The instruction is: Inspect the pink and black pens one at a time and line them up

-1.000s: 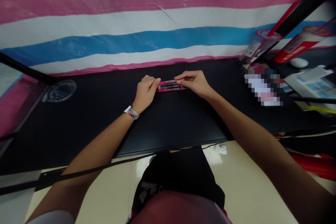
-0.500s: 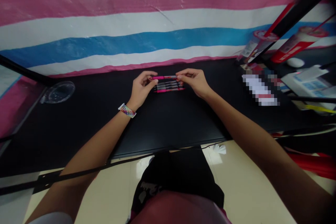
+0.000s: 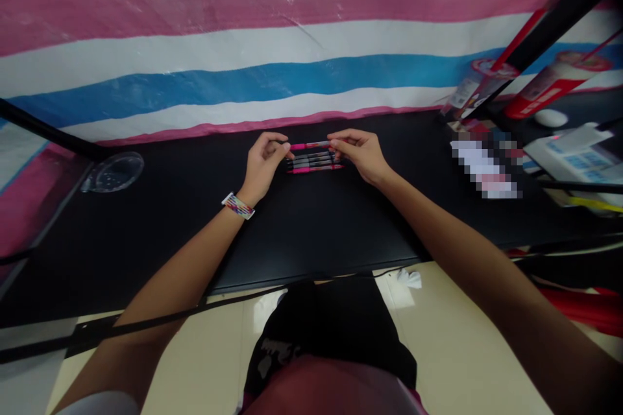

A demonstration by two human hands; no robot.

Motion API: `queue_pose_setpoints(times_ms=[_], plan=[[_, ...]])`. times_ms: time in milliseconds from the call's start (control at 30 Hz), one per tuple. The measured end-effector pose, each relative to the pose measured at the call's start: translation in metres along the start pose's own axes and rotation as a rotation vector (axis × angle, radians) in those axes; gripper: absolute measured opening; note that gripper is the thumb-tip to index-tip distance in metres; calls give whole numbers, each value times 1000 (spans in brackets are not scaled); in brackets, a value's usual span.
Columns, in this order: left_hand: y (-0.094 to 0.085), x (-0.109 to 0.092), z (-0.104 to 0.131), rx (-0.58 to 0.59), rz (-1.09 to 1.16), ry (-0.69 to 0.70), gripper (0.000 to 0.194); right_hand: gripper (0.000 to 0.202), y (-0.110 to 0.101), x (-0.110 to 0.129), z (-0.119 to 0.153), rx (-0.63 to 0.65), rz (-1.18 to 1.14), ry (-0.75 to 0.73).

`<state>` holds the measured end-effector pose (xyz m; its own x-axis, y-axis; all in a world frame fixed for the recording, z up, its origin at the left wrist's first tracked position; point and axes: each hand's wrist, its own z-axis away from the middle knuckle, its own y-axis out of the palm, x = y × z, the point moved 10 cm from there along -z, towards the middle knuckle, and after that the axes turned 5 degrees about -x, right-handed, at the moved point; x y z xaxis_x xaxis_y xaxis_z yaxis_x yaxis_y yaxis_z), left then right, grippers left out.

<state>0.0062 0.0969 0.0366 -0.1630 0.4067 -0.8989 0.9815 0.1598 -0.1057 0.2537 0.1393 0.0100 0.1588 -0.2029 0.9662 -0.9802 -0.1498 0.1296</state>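
Observation:
A pink pen lies crosswise between my two hands, at the far side of a row of pens. My left hand pinches its left end with thumb and fingers. The right end is held between the thumb and fingers of my right hand. Just nearer to me, several black and grey pens lie side by side, parallel to it. Another pink pen forms the near edge of the row. All rest on the black table except the held pen, whose contact with it is unclear.
A clear plastic lid lies at the left. Toward the right are a cup with a red straw, a red and white cup, a white mouse and blurred-out papers. A striped sheet hangs behind.
The whole view has shifted slightly. Both hands keep about the same place at the ends of the far pink pen; the fingers of my left hand have moved a little.

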Motion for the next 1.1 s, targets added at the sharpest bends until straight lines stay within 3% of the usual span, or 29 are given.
queue_pose_setpoints(times_ms=[133, 300, 467, 567, 733, 833, 1033, 1100], plan=[[-3, 2, -1, -17, -4, -10, 33, 28, -2, -2, 0, -29, -12, 20], [-14, 7, -4, -104, -122, 4, 58, 24, -3, 1, 0, -10, -19, -13], [-21, 10, -6, -155, -118, 21, 51, 20, -18, 8, -5, -119, 0, -69], [-18, 5, -5, -134, -106, 15, 50, 20, -21, 10, -4, -155, 39, -69], [-3, -8, 1, -5, -142, 45, 38, 26, -4, 8, 2, -8, 90, -22], [-2, -11, 2, 11, -156, 77, 34, 28, -2, 5, 4, 1, 61, 20], [-4, -2, 1, -2, -186, 42, 65, 30, 0, 4, 5, 17, 96, 8], [-3, -3, 1, 11, -186, 47, 66, 29, 0, 3, 5, 14, 78, 11]])
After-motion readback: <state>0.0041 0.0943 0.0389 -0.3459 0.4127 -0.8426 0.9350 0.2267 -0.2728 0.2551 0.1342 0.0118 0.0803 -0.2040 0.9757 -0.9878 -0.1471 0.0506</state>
